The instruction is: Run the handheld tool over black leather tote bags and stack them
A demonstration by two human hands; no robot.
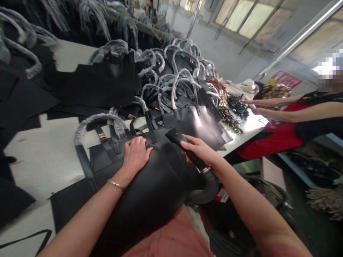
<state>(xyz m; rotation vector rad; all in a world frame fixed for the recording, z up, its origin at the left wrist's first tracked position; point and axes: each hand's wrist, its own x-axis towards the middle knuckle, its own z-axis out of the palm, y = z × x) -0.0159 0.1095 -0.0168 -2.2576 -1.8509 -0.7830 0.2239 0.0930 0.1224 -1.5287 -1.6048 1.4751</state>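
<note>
A black handbag [150,178] leans toward me over the table's near edge, its handle [87,125] wrapped in clear plastic. My left hand [137,154] grips the bag near its upper edge, fingers curled and thumb to the right. In my right hand [199,151] is a black vacuum cleaner nozzle [178,137], with the fingers closed round its grip. A thick grey hose [211,187] curves down from it. The nozzle's flat tip lies over the bag's right part; whether it touches cannot be made out. Just beyond, another black handbag [198,125] lies on the table.
Black bag pieces [88,85] cover the left of the table [34,150]. Several bags with wrapped handles [184,57] are heaped behind. At the right a co-worker's arms [289,107] reach toward bundles of straps with gold-coloured hardware [230,117]. A dark container [268,203] stands below right.
</note>
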